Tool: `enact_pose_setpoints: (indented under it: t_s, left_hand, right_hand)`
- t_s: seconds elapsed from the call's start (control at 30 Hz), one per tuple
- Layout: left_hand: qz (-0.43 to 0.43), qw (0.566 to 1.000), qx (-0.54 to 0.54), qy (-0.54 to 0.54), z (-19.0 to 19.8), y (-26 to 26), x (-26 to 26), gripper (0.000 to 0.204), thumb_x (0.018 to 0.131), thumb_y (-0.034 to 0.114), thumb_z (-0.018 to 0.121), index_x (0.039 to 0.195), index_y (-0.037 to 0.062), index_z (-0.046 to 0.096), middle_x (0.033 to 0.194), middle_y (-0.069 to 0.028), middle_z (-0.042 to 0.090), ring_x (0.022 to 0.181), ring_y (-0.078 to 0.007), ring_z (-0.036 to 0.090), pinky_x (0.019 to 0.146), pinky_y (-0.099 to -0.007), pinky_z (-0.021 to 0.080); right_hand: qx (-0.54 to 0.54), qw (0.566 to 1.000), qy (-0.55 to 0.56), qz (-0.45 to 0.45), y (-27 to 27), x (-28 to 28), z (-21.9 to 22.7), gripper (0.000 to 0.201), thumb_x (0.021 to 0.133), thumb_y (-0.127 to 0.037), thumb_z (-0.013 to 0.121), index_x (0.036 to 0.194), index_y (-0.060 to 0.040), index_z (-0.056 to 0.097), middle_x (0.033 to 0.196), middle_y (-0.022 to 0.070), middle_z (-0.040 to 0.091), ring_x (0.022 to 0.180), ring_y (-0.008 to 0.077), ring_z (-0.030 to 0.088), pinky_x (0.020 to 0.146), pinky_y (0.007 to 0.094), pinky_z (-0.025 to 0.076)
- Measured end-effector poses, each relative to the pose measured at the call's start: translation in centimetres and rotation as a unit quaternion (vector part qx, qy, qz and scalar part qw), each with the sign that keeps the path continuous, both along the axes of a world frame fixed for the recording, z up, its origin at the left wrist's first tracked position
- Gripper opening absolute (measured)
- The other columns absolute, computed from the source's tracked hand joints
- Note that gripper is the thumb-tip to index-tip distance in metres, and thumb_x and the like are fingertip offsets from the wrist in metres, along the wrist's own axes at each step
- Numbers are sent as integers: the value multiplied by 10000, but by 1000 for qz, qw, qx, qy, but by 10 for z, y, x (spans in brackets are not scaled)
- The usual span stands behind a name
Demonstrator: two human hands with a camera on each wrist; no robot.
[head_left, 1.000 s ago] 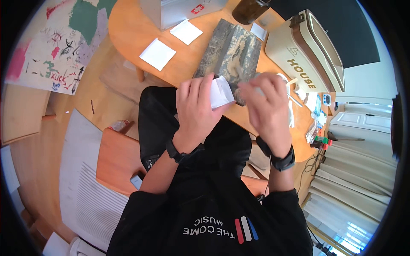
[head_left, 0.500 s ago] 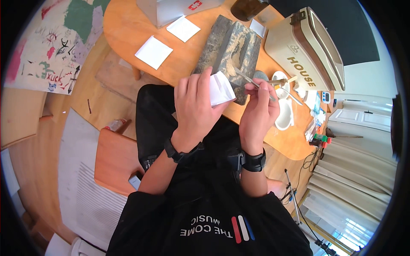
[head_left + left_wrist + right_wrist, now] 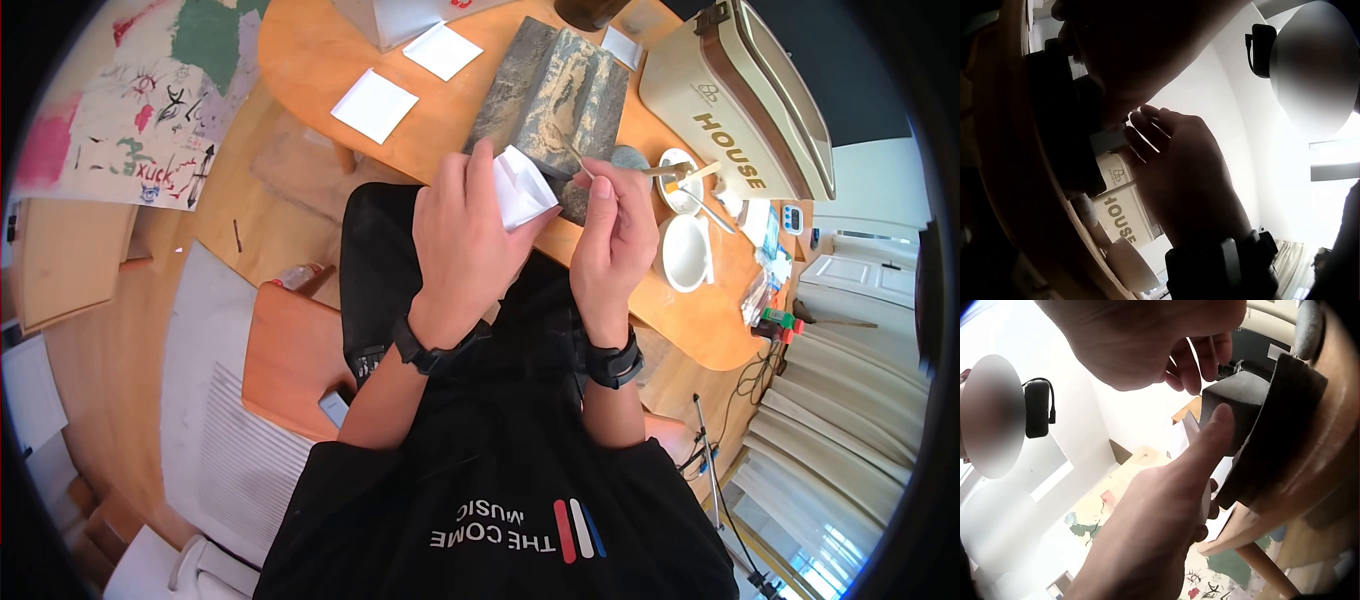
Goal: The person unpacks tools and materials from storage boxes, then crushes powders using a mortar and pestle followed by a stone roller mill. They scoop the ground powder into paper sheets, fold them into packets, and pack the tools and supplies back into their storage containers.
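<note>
Resting in the grip of the left hand, whose fingers and thumb curl round it, a small folded white paper packet is held above the near edge of a dark, ridged stone-like block. Just beside it, the right hand pinches a thin metal tool. The block lies on a wooden table, between two flat white paper squares and a cream-and-brown box lettered HOUSE. A round white bowl sits near the right hand.
</note>
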State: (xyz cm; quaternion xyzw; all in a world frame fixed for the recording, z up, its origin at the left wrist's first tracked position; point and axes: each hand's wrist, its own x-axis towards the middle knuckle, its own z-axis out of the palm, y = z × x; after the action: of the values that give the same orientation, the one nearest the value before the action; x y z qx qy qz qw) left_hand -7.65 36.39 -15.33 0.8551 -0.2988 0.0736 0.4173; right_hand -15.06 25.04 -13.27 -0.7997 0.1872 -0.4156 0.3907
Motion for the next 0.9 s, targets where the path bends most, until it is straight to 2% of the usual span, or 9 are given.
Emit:
enact_pose_setpoints:
  t_s: [0.2,0.43,0.53,0.63,0.67,0.7,0.8,0.83,0.9]
  left_hand:
    - [-6,999,-40,33,2,-10,-4,902,639,322,979,1354,-18,546,1128,-142,543,937,-348,660,729,-443,556]
    - [-58,998,-29,10,0,10,-11,797,700,228,953,1343,-29,558,1101,-150,592,931,-346,670,803,-416,564]
    - [-120,971,-78,193,11,24,-14,657,751,146,915,1306,-13,601,1160,-133,632,1056,-283,656,901,-373,543]
    - [-156,978,-73,119,13,25,-9,563,777,87,883,1278,11,635,1132,-132,638,1065,-270,660,908,-355,543]
    - [-144,984,-53,93,10,26,-9,468,812,-19,807,1253,23,657,1115,-133,639,1042,-265,672,904,-341,550]
    - [-148,984,-50,89,10,28,-7,468,812,-19,807,1253,23,657,1115,-133,639,1042,-265,672,904,-341,550]
    - [-190,960,-83,190,5,31,-1,437,831,-131,692,1243,11,655,1124,-106,671,1047,-222,695,910,-325,563]
    - [-193,959,-84,189,2,31,0,437,831,-131,692,1243,11,655,1124,-106,671,1047,-222,695,910,-325,563]
    - [-227,914,-123,314,0,33,0,342,869,-107,700,1194,-11,652,1119,-82,695,1033,-168,706,908,-306,569]
  right_hand:
    - [-7,1000,-17,12,-3,0,0,116,991,0,604,1035,40,704,895,130,687,839,273,616,766,361,491]
    - [-18,999,-30,34,-11,-3,-1,101,979,12,623,1037,40,701,902,131,679,827,277,605,744,358,487]
    - [-8,999,-27,46,-15,-4,-2,99,977,15,627,1040,36,700,882,127,662,811,277,595,724,358,480]
    - [-13,998,-40,54,-18,-3,-2,99,975,15,630,1040,31,702,871,123,648,801,276,588,714,363,476]
    - [-11,998,-45,50,-19,-3,-1,99,975,15,630,1040,31,702,871,123,648,801,276,588,714,363,476]
    - [-16,998,-39,55,-20,-5,0,100,973,18,630,1041,30,703,875,124,647,799,276,589,712,363,475]
    - [-21,997,-42,58,-22,-6,-1,106,970,26,629,1045,28,704,883,127,647,799,278,592,715,365,478]
    - [-20,997,-48,62,-22,-6,-1,111,968,30,628,1049,29,704,886,129,646,802,281,594,721,367,481]
    - [-13,997,-51,59,-21,-7,0,116,970,33,624,1054,31,704,888,132,647,805,273,606,719,359,487]
